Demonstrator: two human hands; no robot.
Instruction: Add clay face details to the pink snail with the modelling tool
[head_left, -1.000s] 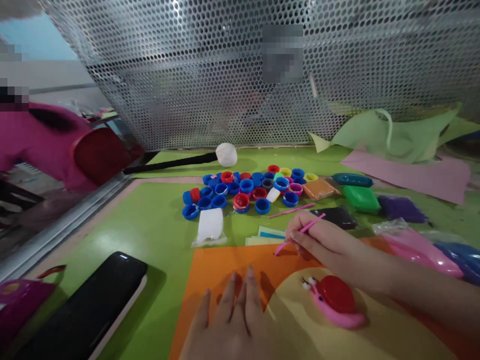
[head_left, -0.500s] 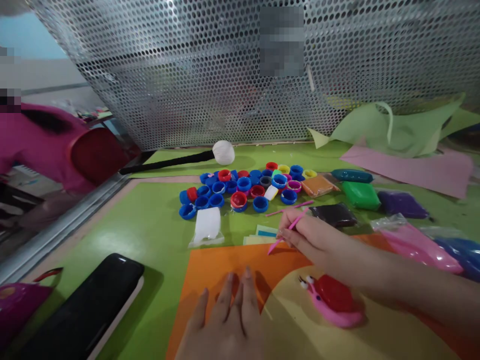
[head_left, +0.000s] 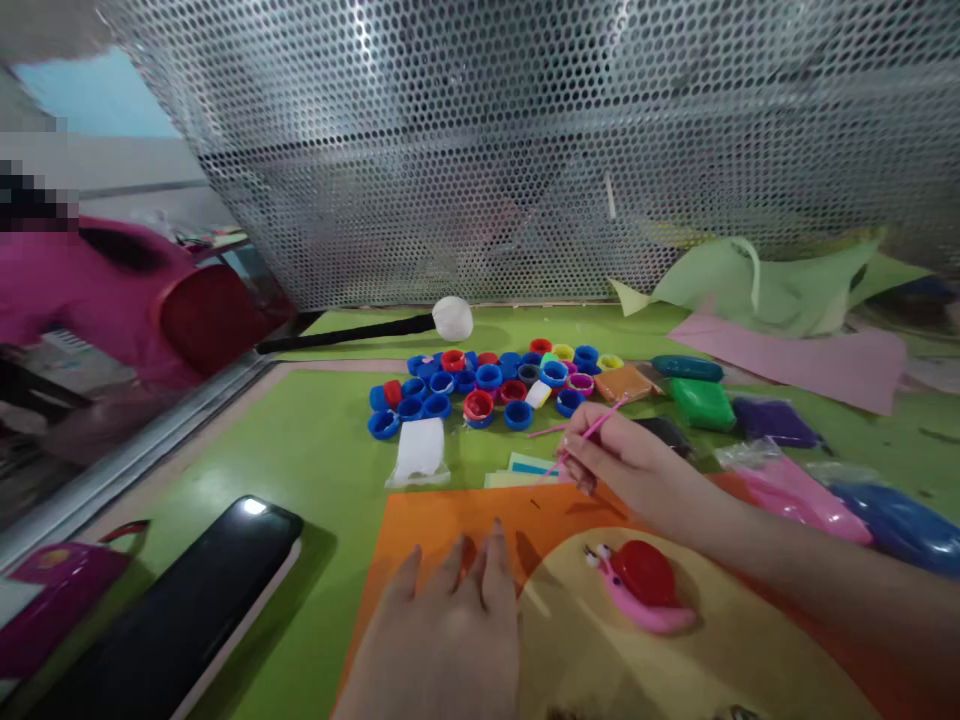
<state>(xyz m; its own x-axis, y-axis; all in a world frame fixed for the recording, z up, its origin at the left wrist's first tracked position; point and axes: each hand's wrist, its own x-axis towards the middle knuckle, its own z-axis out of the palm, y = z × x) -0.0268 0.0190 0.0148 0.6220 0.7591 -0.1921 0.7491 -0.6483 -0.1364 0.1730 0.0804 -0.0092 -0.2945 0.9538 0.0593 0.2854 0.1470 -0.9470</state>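
My left hand (head_left: 450,620) lies flat with fingers spread on an orange sheet (head_left: 420,520). Pinched in my right hand (head_left: 622,450) is a thin pink modelling tool (head_left: 600,418), its lower end pointing down and left over the sheet's top edge. A small dark strand (head_left: 535,504) lies on the orange just below that end. A pink clay snail (head_left: 637,600) with a red shell rests on a tan rounded shape (head_left: 570,640) on the sheet, below my right hand.
Several blue, red and yellow caps (head_left: 487,376) lie beyond the sheet, near a white clay packet (head_left: 418,450). Coloured clay packs (head_left: 701,402) sit at right. A black phone (head_left: 180,600) lies at left. A perforated metal panel (head_left: 450,150) stands behind. Someone in pink (head_left: 112,290) is far left.
My right hand has lifted the tool's end up from the orange sheet, and a small dark strand now shows there. My left hand stays flat. The whole view has shifted slightly.
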